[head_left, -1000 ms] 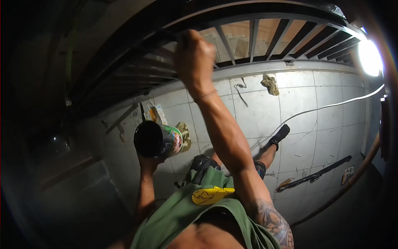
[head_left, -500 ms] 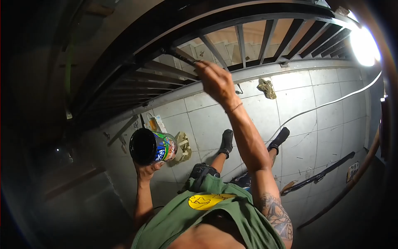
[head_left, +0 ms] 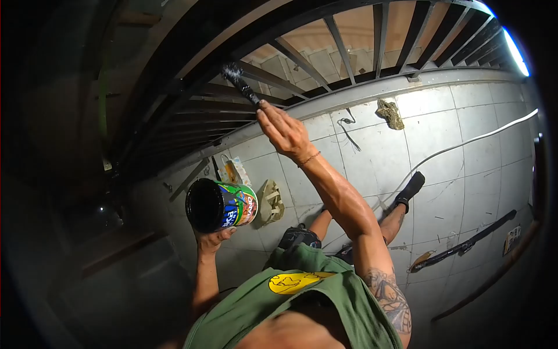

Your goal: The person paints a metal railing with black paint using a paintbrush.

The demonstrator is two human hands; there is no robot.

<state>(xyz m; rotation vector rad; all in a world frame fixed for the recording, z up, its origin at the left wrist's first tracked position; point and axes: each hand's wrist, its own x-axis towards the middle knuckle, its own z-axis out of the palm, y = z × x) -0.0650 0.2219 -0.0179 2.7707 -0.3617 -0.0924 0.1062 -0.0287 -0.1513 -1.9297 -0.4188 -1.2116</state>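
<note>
The right hand [head_left: 283, 129] is raised, fingers pinched around a paintbrush [head_left: 241, 86] whose bristles touch a dark railing [head_left: 302, 61]. The left hand [head_left: 213, 239] cups under a tilted paint can [head_left: 221, 205], held lower left of the brush.

Floor [head_left: 465, 134]: pale grey square tiles, scuffed, dark joints. Railing [head_left: 378, 35]: black metal bars across the top, standing on a grey kerb [head_left: 360, 96]. Beyond the bars: pale steps [head_left: 325, 58]. On the floor: white cable [head_left: 465, 145], crumpled rag [head_left: 390, 113] near the kerb, long dark strip [head_left: 465, 247]. Light [head_left: 514, 49]: bright glare upper right; left side in deep shadow.
</note>
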